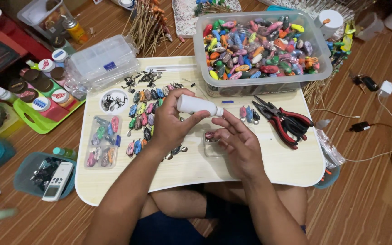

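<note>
— What is the left hand (171, 120) doing?

— It is wrapped around a small white bottle (199, 105), holding it on its side above the pale worktop (250, 168), with the nozzle end pointing toward the right hand (237, 143).

— And the right hand?

— Its fingers are half curled and its fingertips (218, 134) sit at a small pink painted piece (210, 135), which lies in a little clear tray (213, 149) near the middle of the worktop. Whether it pinches the piece or only touches it, I cannot tell. The bottle's tip is just above that spot.

— What lies around them?

— To the left of the left hand, rows of small painted fish-shaped pieces (142, 119) in blue, pink and green lie on the worktop, and farther left a clear packet (101, 141) holds more of them. A small white dish (113, 100) with dark metal bits sits above the packet. To the right of the hands lie red-handled pliers (286, 121), with a few more painted pieces (248, 113) just beside them.

— And at the back?

— A big clear tub (316, 68) heaped with many-coloured pieces stands on the far right of the worktop, and a clear compartment box (101, 61) stands at the far left corner. On the wooden floor to the left, a green tray (32, 119) holds small paint jars.
</note>
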